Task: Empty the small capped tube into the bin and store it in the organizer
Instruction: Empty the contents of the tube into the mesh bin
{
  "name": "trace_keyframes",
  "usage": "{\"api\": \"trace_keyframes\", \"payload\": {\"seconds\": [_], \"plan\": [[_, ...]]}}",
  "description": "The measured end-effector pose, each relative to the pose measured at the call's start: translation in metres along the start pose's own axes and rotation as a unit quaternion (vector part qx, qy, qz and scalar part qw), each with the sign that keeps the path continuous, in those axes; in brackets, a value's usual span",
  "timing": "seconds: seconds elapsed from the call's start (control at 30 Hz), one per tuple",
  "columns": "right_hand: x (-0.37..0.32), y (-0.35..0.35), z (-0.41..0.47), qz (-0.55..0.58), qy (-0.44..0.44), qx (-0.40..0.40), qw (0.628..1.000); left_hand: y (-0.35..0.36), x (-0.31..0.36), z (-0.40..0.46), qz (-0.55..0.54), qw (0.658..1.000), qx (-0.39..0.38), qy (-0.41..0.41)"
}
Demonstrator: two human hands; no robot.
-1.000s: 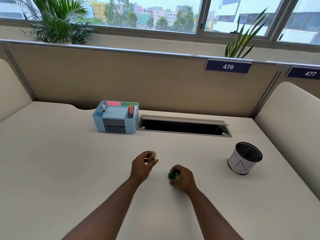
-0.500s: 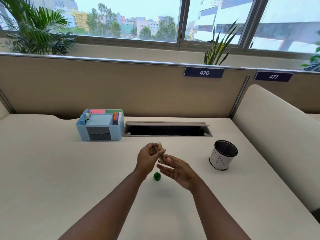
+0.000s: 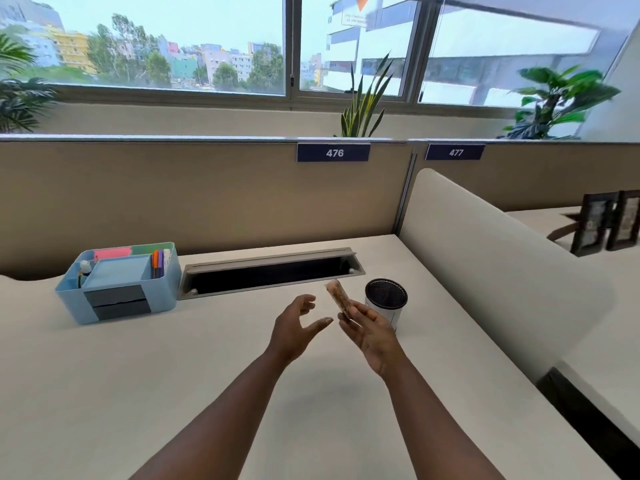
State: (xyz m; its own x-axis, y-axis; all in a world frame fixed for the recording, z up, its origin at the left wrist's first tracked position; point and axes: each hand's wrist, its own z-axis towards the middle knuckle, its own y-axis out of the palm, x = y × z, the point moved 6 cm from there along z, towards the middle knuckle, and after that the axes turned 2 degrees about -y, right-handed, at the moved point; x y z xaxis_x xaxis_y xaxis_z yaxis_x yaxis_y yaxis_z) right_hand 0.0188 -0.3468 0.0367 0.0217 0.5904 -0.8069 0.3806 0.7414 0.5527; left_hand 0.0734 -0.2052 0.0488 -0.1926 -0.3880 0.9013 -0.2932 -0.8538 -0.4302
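A small clear tube (image 3: 338,296) with brownish contents sticks up from the fingertips of my right hand (image 3: 370,332), which holds it by its lower end just left of the bin. No cap shows on the tube, and the green cap is not in view. The bin (image 3: 386,303) is a small white cup with a black mesh rim, partly hidden behind my right hand. My left hand (image 3: 294,329) hovers beside the tube with fingers spread, holding nothing. The light blue organizer (image 3: 119,284) stands at the back left of the desk.
A long open cable slot (image 3: 270,273) runs along the back of the desk between organizer and bin. A beige partition closes off the back. A cream curved divider (image 3: 485,271) rises on the right. The organizer holds pens and sticky notes.
The tube has passed from my left hand to my right hand. My left hand has opened. Both hands rose and shifted right toward the bin. The green cap set on the desk is out of sight.
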Motion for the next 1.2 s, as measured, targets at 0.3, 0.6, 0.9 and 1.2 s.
{"api": "trace_keyframes", "payload": {"seconds": [0.3,0.6,0.9,1.2], "plan": [[-0.052,-0.077,0.012,-0.053,-0.104,0.196,0.974,0.074,0.024,0.022,0.319,0.931,-0.142,0.110],[-0.069,-0.112,0.029,-0.161,-0.156,0.269,0.937,0.138,0.028,0.031,0.428,0.865,-0.204,0.166],[-0.079,-0.106,0.039,-0.328,-0.223,0.313,0.863,0.141,0.023,0.035,0.444,0.855,-0.227,0.141],[-0.086,-0.086,0.041,-0.457,-0.280,0.280,0.797,0.140,0.025,0.036,0.449,0.851,-0.241,0.125]]}}
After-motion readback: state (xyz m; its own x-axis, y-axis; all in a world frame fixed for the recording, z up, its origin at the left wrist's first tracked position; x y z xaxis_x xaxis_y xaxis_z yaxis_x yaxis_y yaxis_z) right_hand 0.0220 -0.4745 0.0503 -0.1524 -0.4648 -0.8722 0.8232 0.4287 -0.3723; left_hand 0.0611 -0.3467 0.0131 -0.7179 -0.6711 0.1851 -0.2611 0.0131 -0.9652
